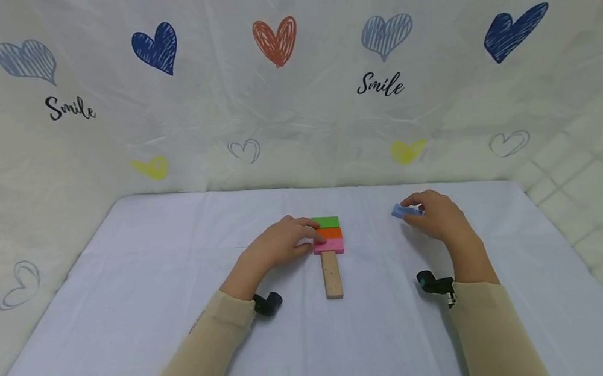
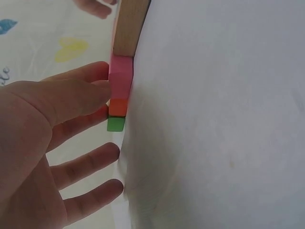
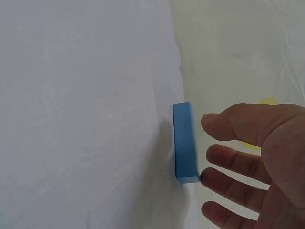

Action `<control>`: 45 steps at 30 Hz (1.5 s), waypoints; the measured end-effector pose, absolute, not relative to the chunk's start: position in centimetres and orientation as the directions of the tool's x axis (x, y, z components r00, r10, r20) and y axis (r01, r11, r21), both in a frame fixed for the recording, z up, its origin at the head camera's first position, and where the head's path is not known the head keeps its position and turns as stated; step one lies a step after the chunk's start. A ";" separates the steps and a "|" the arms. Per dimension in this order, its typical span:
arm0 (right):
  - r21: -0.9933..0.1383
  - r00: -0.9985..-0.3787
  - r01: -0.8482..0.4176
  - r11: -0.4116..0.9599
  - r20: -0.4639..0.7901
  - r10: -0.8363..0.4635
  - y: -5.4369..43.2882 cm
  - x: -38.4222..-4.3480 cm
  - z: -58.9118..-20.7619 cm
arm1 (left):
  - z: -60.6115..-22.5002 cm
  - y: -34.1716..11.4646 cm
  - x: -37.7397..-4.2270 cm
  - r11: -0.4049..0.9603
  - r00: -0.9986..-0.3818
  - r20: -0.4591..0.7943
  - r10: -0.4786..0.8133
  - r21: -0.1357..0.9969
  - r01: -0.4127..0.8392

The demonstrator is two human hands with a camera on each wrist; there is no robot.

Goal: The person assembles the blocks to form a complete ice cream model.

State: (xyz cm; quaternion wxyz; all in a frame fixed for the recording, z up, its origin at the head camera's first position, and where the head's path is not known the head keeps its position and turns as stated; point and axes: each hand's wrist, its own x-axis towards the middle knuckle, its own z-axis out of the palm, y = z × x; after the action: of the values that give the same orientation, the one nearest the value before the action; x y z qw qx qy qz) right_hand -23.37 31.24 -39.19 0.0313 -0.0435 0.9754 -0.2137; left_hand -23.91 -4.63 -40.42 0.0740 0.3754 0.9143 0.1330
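Note:
Green, orange and pink blocks lie flush in a row on the white cloth. A plain wooden bar extends from the pink one toward the person. The left hand rests at the left side of the row, with its fingertips on the blocks. In the left wrist view its fingers are spread and its thumb is by the pink block. To the right, a blue block lies on the cloth. The right hand is over its right end, fingers loosely bent, with the thumb apart from it.
White cloth covers the table. Behind it hangs a pale backdrop printed with hearts and the word "Smile". Small dark wrist cameras are strapped at both sleeve cuffs.

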 end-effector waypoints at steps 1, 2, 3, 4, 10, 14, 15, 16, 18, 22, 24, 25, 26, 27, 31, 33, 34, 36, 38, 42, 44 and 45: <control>-0.419 -0.994 -0.072 0.905 -0.041 -0.098 31.3 -23.4 -39.3 | -40.5 -4.6 -23.9 0.685 -0.709 -0.036 0.705 0.298 0.665; -0.417 -0.995 -0.072 0.906 -0.038 -0.097 31.3 -23.4 -39.3 | -40.5 -4.6 -23.9 0.685 -0.709 -0.036 0.704 0.298 0.665; -0.415 -0.995 -0.073 0.907 -0.035 -0.096 31.3 -23.4 -39.4 | -40.5 -4.6 -24.0 0.686 -0.710 -0.037 0.703 0.298 0.664; -0.413 -0.995 -0.074 0.908 -0.033 -0.096 31.3 -23.4 -39.4 | -40.6 -4.6 -24.0 0.687 -0.710 -0.038 0.703 0.294 0.665; -0.405 -0.995 -0.082 0.911 -0.020 -0.098 31.3 -23.3 -39.6 | -40.7 -4.5 -24.1 0.692 -0.714 -0.038 0.700 0.287 0.663; -0.409 -0.995 -0.081 0.909 -0.025 -0.100 31.1 -23.4 -39.7 | -40.6 -4.6 -24.0 0.691 -0.713 -0.042 0.700 0.288 0.663; -0.410 -0.995 -0.081 0.908 -0.025 -0.100 31.1 -23.4 -39.7 | -40.5 -4.6 -24.0 0.691 -0.713 -0.042 0.700 0.290 0.662; -0.412 -0.995 -0.083 0.908 -0.023 -0.101 31.0 -23.4 -39.8 | -40.5 -4.6 -24.0 0.691 -0.712 -0.042 0.701 0.291 0.662; -0.415 -0.994 -0.092 0.905 -0.012 -0.107 30.9 -23.5 -39.8 | -40.4 -4.6 -24.0 0.689 -0.712 -0.037 0.702 0.292 0.664; -0.409 -0.994 -0.104 0.907 0.005 -0.112 30.7 -23.7 -39.8 | -40.4 -4.7 -24.1 0.681 -0.706 -0.028 0.708 0.293 0.671; -0.399 -0.994 -0.100 0.912 0.008 -0.105 30.6 -23.7 -39.8 | -40.4 -4.7 -24.1 0.681 -0.706 -0.028 0.708 0.292 0.672; -0.395 -0.995 -0.092 0.914 0.003 -0.099 30.6 -23.7 -39.7 | -40.5 -4.7 -24.2 0.681 -0.705 -0.029 0.709 0.292 0.672; -0.389 -0.996 -0.083 0.917 -0.003 -0.091 30.6 -23.6 -39.7 | -40.5 -4.7 -24.2 0.681 -0.705 -0.033 0.709 0.294 0.671; -0.385 -0.996 -0.074 0.920 -0.011 -0.085 30.7 -23.5 -39.7 | -40.5 -4.7 -24.2 0.680 -0.704 -0.034 0.709 0.296 0.671; -0.387 -0.998 -0.039 0.921 -0.036 -0.058 30.7 -23.3 -39.6 | -40.5 -4.7 -24.1 0.683 -0.706 -0.038 0.708 0.295 0.669; -0.393 -0.998 -0.034 0.919 -0.036 -0.052 30.7 -23.3 -39.7 | -40.5 -4.7 -24.1 0.681 -0.704 -0.036 0.709 0.293 0.671; -0.395 -0.998 -0.033 0.918 -0.031 -0.050 30.7 -23.3 -39.8 | -40.5 -4.7 -24.1 0.682 -0.705 -0.035 0.708 0.292 0.670; -0.399 -0.998 -0.037 0.916 -0.023 -0.051 30.6 -23.4 -40.0 | -40.6 -4.7 -24.1 0.682 -0.705 -0.033 0.708 0.290 0.672; -0.402 -0.998 -0.042 0.915 -0.019 -0.054 30.5 -23.5 -40.2 | -40.7 -4.7 -24.1 0.680 -0.703 -0.033 0.710 0.291 0.673; -0.404 -0.998 -0.060 0.913 -0.008 -0.070 30.0 -23.6 -40.4 | -40.6 -4.6 -24.1 0.684 -0.706 -0.039 0.707 0.291 0.669; -0.405 -0.997 -0.066 0.912 -0.007 -0.075 29.7 -23.6 -40.4 | -40.5 -4.6 -24.0 0.684 -0.706 -0.042 0.707 0.294 0.667; -0.405 -0.997 -0.071 0.912 -0.006 -0.080 29.5 -23.6 -40.4 | -40.5 -4.6 -24.0 0.685 -0.707 -0.043 0.706 0.295 0.666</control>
State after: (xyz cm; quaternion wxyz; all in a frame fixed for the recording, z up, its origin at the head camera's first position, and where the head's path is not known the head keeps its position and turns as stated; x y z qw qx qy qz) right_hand -23.62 29.50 -40.39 0.0110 -0.0386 0.9776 -0.2066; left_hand -24.02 -4.59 -40.49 0.0767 0.3750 0.9146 0.1300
